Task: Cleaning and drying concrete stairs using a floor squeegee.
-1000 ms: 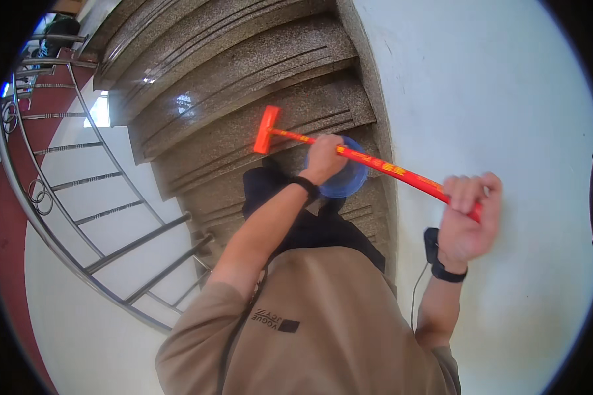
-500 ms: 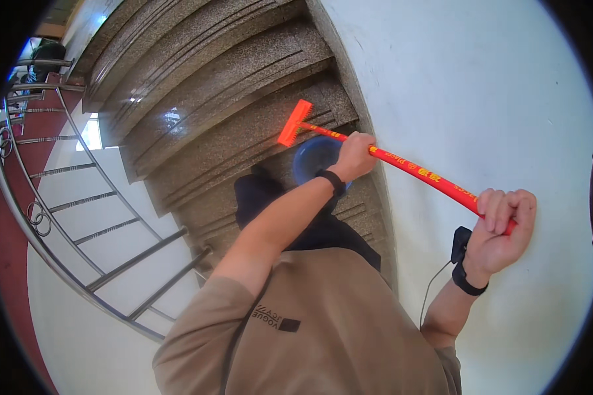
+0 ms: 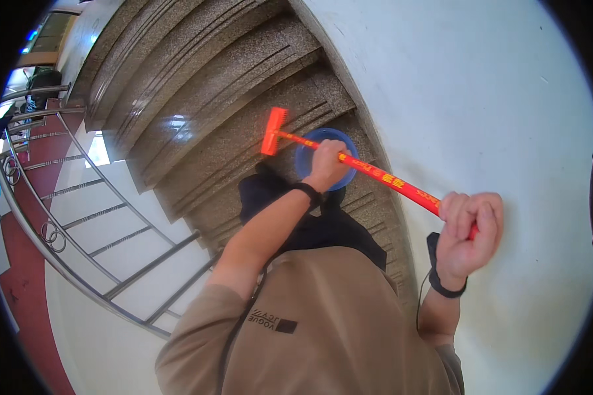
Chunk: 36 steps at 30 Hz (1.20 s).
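A long-handled scrub brush with a red shaft slants across my front, from upper left to lower right. My left hand is wrapped round the shaft partway down, above the blue plastic tub. Farther right, my right hand closes round the top end of the shaft. The orange brush head, with bristles along its side, appears over a stair tread just left of the tub; I cannot tell whether it touches the stone. Behind my left hand, part of the blue tub is hidden.
Curved speckled stone stairs rise ahead. A metal railing bends along the left, with a dark red band beyond it. A white wall closes the right side. My dark-trousered legs are beside the tub.
Both hands and the brush have shifted left in the picture, and the brush head has turned more upright. The view has also shifted slightly. My grip on the shaft stays the same.
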Each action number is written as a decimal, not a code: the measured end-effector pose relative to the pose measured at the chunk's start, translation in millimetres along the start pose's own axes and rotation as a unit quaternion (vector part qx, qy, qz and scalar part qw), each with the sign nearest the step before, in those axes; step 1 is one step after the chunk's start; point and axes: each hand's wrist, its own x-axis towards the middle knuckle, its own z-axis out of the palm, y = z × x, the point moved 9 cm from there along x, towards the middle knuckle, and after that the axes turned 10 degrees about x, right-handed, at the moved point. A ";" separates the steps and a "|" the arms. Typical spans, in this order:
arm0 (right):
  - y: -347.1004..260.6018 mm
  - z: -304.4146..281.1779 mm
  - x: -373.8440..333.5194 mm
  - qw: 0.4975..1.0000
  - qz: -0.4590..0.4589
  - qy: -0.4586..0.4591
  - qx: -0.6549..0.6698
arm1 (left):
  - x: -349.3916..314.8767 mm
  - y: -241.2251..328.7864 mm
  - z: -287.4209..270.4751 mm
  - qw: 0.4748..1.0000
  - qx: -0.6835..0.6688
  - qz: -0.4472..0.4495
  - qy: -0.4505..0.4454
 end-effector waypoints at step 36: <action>-47.4 -31.9 -111.8 0.980 -0.122 0.132 -0.086 | 15.2 67.1 50.0 0.967 -0.037 0.211 -0.140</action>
